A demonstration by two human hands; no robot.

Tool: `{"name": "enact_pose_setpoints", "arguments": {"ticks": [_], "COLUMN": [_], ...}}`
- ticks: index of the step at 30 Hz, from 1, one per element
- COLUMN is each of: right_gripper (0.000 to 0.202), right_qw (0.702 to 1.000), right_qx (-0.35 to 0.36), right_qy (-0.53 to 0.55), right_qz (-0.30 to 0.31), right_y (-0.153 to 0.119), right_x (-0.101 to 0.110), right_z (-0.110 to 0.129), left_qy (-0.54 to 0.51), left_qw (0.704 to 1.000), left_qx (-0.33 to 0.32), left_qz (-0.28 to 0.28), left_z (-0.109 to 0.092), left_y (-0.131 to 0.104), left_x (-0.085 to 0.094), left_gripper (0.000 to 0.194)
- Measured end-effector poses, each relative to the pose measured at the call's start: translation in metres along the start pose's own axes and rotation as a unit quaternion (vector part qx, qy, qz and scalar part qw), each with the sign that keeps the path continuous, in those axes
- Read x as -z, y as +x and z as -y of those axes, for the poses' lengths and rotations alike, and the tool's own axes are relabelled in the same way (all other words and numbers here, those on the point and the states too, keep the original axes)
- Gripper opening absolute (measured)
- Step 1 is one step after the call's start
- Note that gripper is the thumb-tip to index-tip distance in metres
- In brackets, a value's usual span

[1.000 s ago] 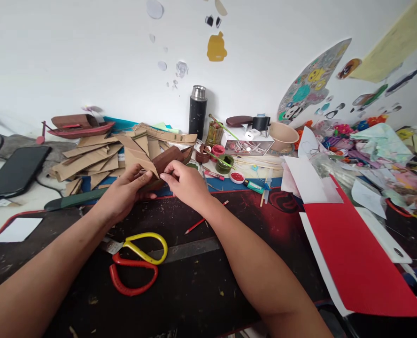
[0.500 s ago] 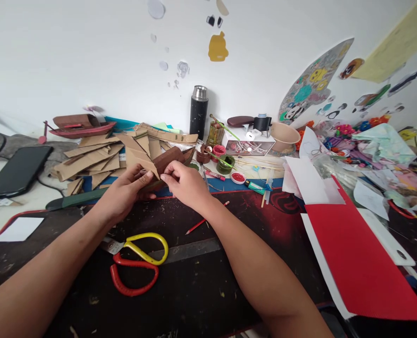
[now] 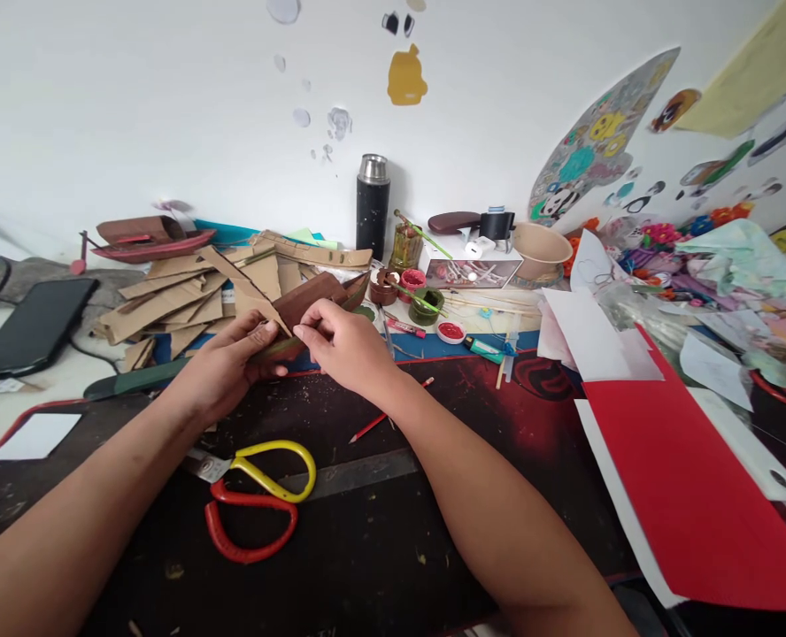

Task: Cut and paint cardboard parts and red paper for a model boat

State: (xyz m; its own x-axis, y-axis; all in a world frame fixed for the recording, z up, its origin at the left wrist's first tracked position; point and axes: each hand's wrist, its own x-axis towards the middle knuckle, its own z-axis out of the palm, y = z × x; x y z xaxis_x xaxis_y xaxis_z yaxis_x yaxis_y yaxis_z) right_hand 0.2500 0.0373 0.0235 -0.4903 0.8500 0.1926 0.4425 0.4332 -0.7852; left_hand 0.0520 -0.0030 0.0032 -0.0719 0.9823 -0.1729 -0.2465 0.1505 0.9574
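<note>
My left hand (image 3: 234,361) is closed around the near side of a small model boat (image 3: 311,299) with a brown curved roof and a pointed end at the right. Its thumb also presses a strip of cardboard (image 3: 250,290) that slants across the boat. At the lower tip of this strip, my right hand (image 3: 351,343) has thumb and forefinger pinched together; what lies between them is hidden. Below the hands, scissors (image 3: 274,494) with one yellow and one red handle rest on the dark mat, beside a metal ruler (image 3: 359,476).
Cut cardboard pieces (image 3: 160,305) are heaped at left, with another model boat (image 3: 154,243) behind and a phone (image 3: 34,323) beside. Paint jars (image 3: 425,306), a black flask (image 3: 373,212) and a bowl (image 3: 540,252) stand at the back. Red sheet (image 3: 691,478) lies right; red pencil (image 3: 373,426) is centre.
The cardboard strip has turned and now shows a narrower face. Both hands have shifted slightly left with the boat, and the view has moved a little.
</note>
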Motion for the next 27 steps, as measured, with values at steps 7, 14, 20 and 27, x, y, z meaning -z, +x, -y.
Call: {"name": "enact_pose_setpoints", "arguments": {"ticks": [7,14,20,27], "right_gripper": [0.01,0.009,0.01,0.009], "right_qw": [0.999,0.997,0.998,0.999], "right_qx": [0.012,0.028,0.03,0.031], "right_qy": [-0.045,-0.064,-0.05,-0.029], "right_qz": [-0.017,-0.024,-0.026,-0.031], "right_y": [0.0024,0.0015,0.0006,0.001], "right_x": [-0.0047,-0.004,-0.0013,-0.0024], "right_z": [-0.0028,0.0011,0.0049,0.0041], "left_qy": [0.013,0.016,0.006,0.008], "left_qw": [1.0,0.999,0.999,0.999], "left_qx": [-0.016,-0.032,-0.027,-0.041], "left_qz": [-0.004,-0.008,-0.026,-0.018], "left_z": [-0.0002,0.0023,-0.0004,-0.0025], "left_y": [-0.0003,-0.0003,-0.0015,-0.0038], "left_x": [-0.0006,0.0004,-0.0009,-0.0046], "left_gripper": [0.052,0.041,0.044,0.047]}}
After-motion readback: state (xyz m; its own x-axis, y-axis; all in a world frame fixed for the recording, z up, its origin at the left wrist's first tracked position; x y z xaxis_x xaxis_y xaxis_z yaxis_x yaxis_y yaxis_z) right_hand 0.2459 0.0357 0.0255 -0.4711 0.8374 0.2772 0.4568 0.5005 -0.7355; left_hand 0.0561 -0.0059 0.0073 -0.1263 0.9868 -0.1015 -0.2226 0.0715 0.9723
